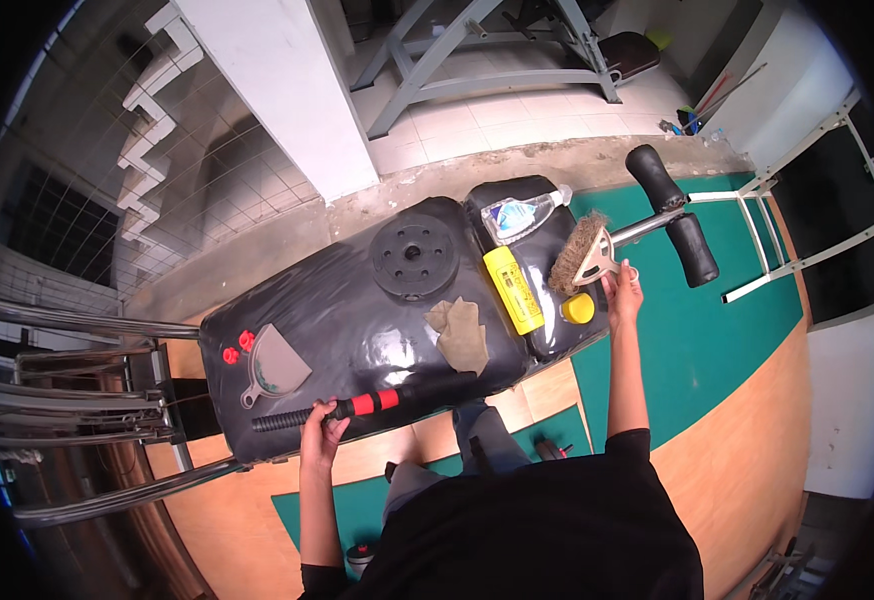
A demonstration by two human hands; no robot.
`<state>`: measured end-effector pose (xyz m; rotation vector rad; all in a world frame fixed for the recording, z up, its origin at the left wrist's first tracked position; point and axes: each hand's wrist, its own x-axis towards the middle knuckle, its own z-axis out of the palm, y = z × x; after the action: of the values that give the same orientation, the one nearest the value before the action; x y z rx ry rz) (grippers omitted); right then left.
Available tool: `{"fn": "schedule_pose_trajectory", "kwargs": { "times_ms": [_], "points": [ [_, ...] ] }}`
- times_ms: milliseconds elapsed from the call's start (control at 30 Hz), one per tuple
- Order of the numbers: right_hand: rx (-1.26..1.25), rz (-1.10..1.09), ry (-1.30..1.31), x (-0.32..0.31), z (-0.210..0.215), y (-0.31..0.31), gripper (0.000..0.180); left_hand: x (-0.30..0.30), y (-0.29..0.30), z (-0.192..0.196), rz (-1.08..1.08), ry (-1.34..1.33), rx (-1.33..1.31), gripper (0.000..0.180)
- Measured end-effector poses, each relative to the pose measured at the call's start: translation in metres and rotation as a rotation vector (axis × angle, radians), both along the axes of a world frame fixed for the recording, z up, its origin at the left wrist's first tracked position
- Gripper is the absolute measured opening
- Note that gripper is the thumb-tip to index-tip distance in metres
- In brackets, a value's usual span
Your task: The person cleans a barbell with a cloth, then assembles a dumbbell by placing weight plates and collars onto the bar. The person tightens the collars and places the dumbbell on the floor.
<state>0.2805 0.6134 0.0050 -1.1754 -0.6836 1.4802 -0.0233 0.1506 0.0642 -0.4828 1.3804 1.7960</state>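
My left hand [325, 425] is closed round a dumbbell bar [365, 403] with a black threaded end and red bands, at the near edge of the black padded bench [357, 340]. My right hand [622, 290] grips a hand brush [593, 258] by its beige handle, bristles pointing left over the bench's right end. Just left of that hand are a yellow round lid [578, 308] and a yellow bottle [513, 290] lying down. A clear spray bottle [519, 217] lies farther back. Beyond my left hand rest a grey dustpan [279, 362] and two red collar nuts [247, 340].
On the bench lie a black weight plate [414, 253] and a beige cloth [460, 335]. Black foam rollers [692, 249] stick out past its right end. A white metal frame [807, 262] stands at right. Metal rails [107, 327] flank the left end.
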Motion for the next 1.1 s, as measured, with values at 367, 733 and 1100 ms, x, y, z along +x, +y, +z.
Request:
{"fn": "schedule_pose_trajectory", "kwargs": {
  "times_ms": [367,733,1100],
  "points": [
    [-0.329,0.089,-0.244,-0.011,-0.091,0.069,0.029,-0.008,0.046,0.056,-0.05,0.216,-0.224,0.017],
    [-0.442,0.482,-0.574,0.013,-0.103,0.089,0.031,-0.006,0.052,0.068,-0.044,0.269,-0.264,0.017],
    [0.022,0.661,-0.966,0.017,-0.122,0.078,0.047,-0.009,0.045,0.075,0.005,0.322,-0.31,0.02]
  ]
}}
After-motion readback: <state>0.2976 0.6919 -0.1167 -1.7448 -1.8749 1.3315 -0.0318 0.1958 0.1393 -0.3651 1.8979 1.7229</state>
